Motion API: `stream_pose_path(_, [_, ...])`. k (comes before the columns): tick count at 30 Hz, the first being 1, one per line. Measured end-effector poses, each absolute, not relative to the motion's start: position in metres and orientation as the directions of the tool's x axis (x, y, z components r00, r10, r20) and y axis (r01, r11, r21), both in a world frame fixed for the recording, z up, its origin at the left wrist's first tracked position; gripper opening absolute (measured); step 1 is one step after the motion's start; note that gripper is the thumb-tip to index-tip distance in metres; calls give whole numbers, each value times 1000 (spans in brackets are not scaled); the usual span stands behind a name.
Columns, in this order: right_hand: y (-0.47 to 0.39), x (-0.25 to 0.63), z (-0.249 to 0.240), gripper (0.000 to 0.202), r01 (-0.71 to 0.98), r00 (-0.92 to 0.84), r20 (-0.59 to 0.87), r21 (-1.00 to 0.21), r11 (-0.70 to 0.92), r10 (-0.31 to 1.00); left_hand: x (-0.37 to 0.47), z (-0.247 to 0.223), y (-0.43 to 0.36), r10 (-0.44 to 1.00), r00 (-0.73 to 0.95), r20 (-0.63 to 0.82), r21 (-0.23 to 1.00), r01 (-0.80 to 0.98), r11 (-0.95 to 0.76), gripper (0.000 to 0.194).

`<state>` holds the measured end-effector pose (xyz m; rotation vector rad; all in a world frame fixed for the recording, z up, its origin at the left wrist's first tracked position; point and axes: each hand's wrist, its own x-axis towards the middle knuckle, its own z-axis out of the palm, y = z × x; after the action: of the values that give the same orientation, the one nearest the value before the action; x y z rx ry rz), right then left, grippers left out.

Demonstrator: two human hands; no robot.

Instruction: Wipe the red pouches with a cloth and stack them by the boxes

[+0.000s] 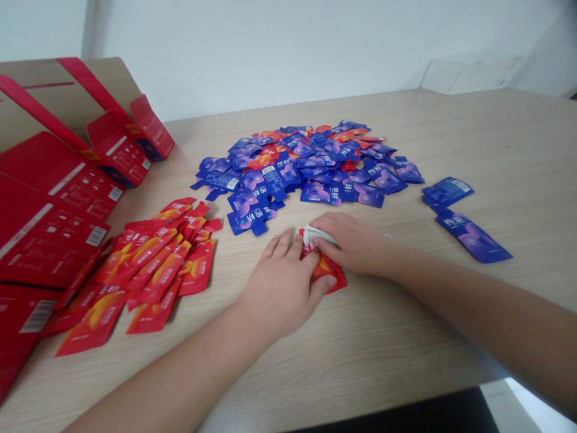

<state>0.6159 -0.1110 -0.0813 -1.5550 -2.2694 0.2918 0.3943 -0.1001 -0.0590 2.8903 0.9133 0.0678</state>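
In the middle of the table lies a red sachet [331, 277] with an orange print, partly covered by both hands. My left hand [285, 282] holds it down at its left side, the thumb across it and the other fingers reaching past its upper end. My right hand [356, 243] is closed on a folded white tissue [319, 234], which touches the sachet's upper end. Just beyond my hands spreads a heap of blue sachets [315, 159] with several red ones among them. To the left lies an overlapping pile of red sachets [155, 264].
Red cartons [49, 192] with upright flaps and red straps stand along the left side. Two blue sachets [471, 234] lie to the right of my hands. A white box [469, 75] rests at the back right, by the wall. The table's front edge is near my forearms.
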Motion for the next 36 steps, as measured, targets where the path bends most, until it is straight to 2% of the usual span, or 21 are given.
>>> stream_pose_path(6, [-110,617,-85,26,845,-324,208,-374,381,923,400,-66,-101,592,799,102,119,582,-805,40])
stream_pose_path(10, [-109,617,-86,24,833,-264,250,-428,351,932,397,-64,-103,507,849,147,39,507,-861,33])
stream_pose_path(14, [-109,616,-85,21,827,-188,296,-466,314,936,398,-61,-107,401,912,85,14,402,-916,28])
stream_pose_path(17, [-109,616,-84,21,829,-159,308,-475,297,938,401,-63,-112,350,937,9,6,350,-937,39])
stream_pose_path(21, [-109,615,-84,23,829,-160,309,-473,297,938,400,-65,-126,355,930,-93,-30,354,-935,59])
stream_pose_path(25, [-109,615,-86,26,838,-165,296,-461,292,941,397,-65,-141,412,905,-110,84,421,-903,90])
stream_pose_path(27, [-109,616,-87,27,841,-172,295,-453,296,940,397,-64,-142,420,901,-108,108,430,-896,94])
stream_pose_path(29, [-109,616,-87,28,839,-185,294,-450,307,938,399,-61,-139,432,897,-95,104,440,-892,84])
stream_pose_path(33, [-110,616,-87,29,840,-199,287,-442,314,937,402,-56,-130,474,879,-52,108,477,-872,40])
stream_pose_path(34, [-110,617,-88,29,841,-196,289,-441,312,937,401,-56,-128,485,874,-34,117,486,-866,36])
stream_pose_path(36, [-110,617,-88,30,838,-192,293,-447,312,936,399,-59,-126,503,864,9,139,497,-856,40])
